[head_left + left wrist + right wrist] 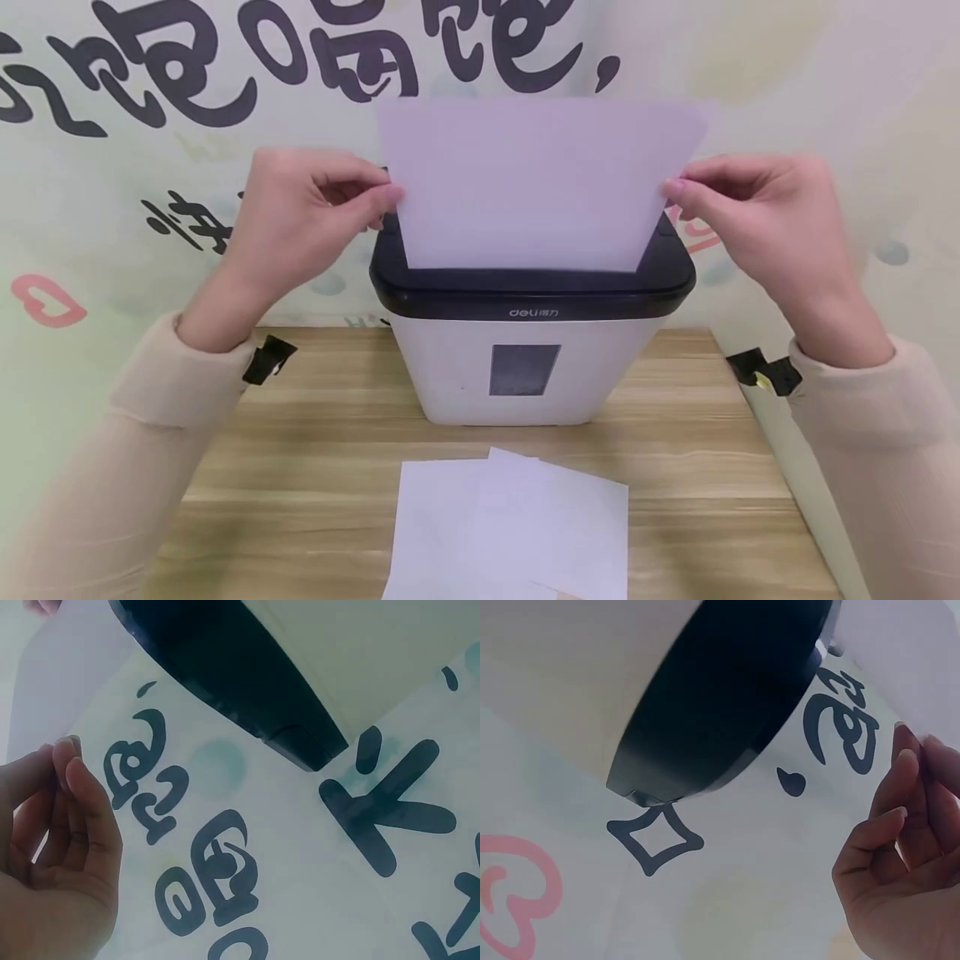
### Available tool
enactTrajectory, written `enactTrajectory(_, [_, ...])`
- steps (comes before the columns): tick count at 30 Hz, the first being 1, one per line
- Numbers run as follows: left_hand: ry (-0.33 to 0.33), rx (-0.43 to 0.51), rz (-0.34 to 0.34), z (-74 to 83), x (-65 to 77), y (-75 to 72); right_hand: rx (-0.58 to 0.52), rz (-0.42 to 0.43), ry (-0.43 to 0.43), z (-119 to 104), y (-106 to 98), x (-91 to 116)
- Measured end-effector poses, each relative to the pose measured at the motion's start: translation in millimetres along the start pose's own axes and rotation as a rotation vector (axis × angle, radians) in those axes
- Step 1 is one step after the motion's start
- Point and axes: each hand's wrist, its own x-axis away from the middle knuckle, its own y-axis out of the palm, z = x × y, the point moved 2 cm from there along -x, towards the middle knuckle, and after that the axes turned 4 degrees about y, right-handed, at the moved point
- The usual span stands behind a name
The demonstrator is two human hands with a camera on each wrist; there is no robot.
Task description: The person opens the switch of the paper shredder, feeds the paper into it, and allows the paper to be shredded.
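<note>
Paper sheet (540,183), both hands (300,212) (776,221) pinching, one each side

I see a plain lilac rectangular paper sheet (540,183), a white tapered plastic machine (450,367) with a black lid (442,296), and a brown-streaked wooden bench (307,467).

Flat white sheet (540,187), roughly upright, over black-lidded shredder (532,331)
</note>
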Motion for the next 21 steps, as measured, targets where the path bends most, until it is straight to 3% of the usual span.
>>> enactTrajectory(7, [-0.01,-0.033,0.014,-14.8,-18.2,7.4,-0.093,0.01,-0.037,12,9,-25])
enactTrajectory(12, [-0.047,-0.029,-0.007,-22.5,-17.9,13.8,-0.118,0.005,-0.075,22,17,-36])
enactTrajectory(21, [-0.043,-0.001,-0.023,-25.7,-16.3,20.3,-0.116,-0.008,-0.084,31,16,-39])
